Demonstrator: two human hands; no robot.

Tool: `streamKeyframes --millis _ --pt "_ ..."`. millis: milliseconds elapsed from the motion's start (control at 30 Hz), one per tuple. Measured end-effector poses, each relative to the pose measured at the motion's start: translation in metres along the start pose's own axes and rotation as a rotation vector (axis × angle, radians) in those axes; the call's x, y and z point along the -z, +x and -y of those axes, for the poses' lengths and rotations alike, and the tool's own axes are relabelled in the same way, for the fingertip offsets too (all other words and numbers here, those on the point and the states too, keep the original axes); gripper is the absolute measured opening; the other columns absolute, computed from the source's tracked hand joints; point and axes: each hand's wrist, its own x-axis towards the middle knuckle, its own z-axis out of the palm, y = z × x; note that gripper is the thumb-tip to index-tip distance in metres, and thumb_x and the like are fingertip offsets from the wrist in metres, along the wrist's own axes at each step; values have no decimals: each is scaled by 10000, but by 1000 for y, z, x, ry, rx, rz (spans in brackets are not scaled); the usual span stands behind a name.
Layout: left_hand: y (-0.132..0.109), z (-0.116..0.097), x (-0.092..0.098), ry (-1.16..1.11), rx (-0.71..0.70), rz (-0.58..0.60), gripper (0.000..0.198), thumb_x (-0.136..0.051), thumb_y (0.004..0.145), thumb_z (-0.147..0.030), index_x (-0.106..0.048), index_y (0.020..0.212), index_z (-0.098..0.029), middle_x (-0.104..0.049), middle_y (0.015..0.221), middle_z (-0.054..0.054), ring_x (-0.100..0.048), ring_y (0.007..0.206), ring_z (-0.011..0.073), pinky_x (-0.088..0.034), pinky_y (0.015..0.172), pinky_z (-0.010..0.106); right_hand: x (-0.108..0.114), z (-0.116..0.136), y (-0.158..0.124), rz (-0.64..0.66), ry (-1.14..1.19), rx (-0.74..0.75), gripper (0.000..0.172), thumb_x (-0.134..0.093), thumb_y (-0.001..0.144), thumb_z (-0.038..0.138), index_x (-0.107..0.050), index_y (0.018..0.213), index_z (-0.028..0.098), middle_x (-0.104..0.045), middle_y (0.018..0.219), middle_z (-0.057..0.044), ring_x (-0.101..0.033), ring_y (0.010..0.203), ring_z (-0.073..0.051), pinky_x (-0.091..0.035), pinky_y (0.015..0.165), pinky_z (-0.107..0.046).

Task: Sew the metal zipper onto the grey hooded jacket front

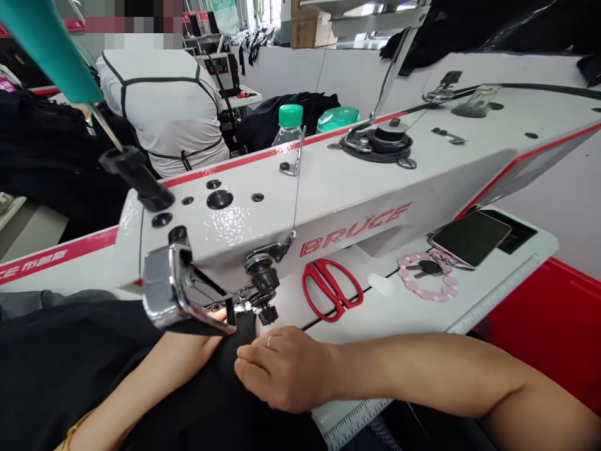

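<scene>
A white sewing machine [357, 200] stretches across the view, with black fabric [197, 401] under its needle end. My right hand [286, 369], a ring on one finger, is closed on the fabric's edge just in front of the needle area. Behind the chrome guard [164, 288], my left hand [213, 329] rests on the same fabric; its fingers are mostly hidden by the guard. Red-handled scissors [331, 291] lie on the machine bed to the right of the needle area.
A phone [472, 238], a pink bead bracelet [429, 294] with keys and a white chip [379, 284] lie right of the scissors. A ruler strip [498, 291] runs along the table's front edge. Behind the machine are a green-capped bottle [290, 122] and a seated person [164, 106].
</scene>
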Motion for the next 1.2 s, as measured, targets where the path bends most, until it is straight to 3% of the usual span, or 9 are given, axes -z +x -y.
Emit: streamKeyframes --millis 133,300,467,633,800,900,1200 --pt "4 -1 0 99 69 65 236 -488 747 -428 -644 725 -253 -668 708 35 -615 694 243 -421 643 295 0 2 0 52 83 -21 163 -413 795 107 -521 680 147 -562 634 -5 -498 514 -95 -309 442 -227" --pt "7 -7 2 69 125 114 276 -462 759 -424 -665 831 -251 -690 781 52 -632 742 260 -436 671 307 -1 2 -3 122 112 -27 184 -387 792 107 -527 680 151 -576 665 -17 -501 537 -111 -305 428 -242" --pt "7 -1 -1 75 146 36 249 -499 727 -386 -665 845 -242 -692 805 65 -631 772 275 -443 686 314 -2 0 -4 146 107 -55 173 -391 787 98 -526 695 156 -559 657 -1 -484 534 -109 -289 429 -242" --pt "5 -9 -1 242 145 28 244 -459 756 -388 -630 746 -215 -640 630 56 -608 624 231 -428 582 275 -1 -1 -3 209 91 -29 182 -384 805 91 -522 704 151 -543 679 -17 -477 566 -128 -302 461 -255" --pt "5 -35 7 311 58 131 335 -283 850 -273 -609 786 -227 -616 666 13 -574 558 141 -395 531 215 -1 1 -3 229 47 -70 179 -383 819 93 -518 714 148 -543 714 -33 -507 684 -164 -350 551 -283" --pt "6 -42 11 350 18 172 329 -296 845 -237 -623 806 -246 -614 681 3 -574 596 133 -404 569 212 0 0 -3 291 52 -87 160 -384 815 87 -509 735 148 -537 730 -32 -493 672 -157 -325 519 -274" --pt "7 -42 7 456 299 214 325 -320 880 -303 -626 981 -257 -652 868 44 -617 721 187 -398 558 238 6 -13 5 476 95 -158 108 -404 827 120 -501 803 159 -551 789 -19 -471 634 -133 -195 449 -276"
